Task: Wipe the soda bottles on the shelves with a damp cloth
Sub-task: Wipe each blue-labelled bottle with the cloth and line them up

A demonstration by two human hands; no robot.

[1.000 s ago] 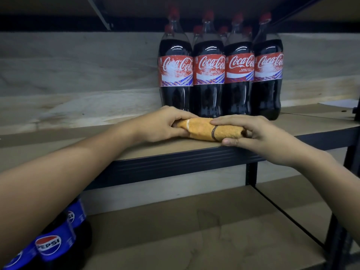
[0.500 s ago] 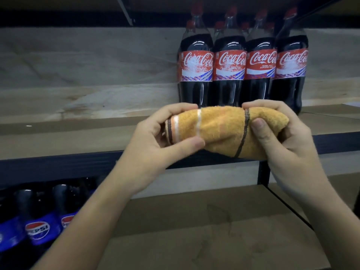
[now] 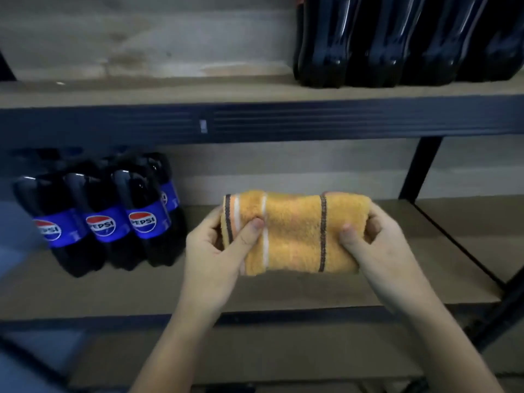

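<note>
While both hands grip it from opposite ends, one folded orange cloth [image 3: 295, 234] is held in the air in front of the lower shelf [image 3: 283, 290]. The left hand [image 3: 218, 251] curls round the cloth's left end, thumb pressed on its front near the white stripe; the right hand [image 3: 374, 245] curls round the right end, thumb likewise on the front. The cloth carries two dark stripes and pale bands. Three Pepsi bottles [image 3: 107, 219] with blue labels stand in a front row at the left of the lower shelf, with at least one more behind them. On the upper shelf [image 3: 141, 92], the lower parts of four dark cola bottles [image 3: 397, 43] stand side by side at the right, well apart from the cloth.
</note>
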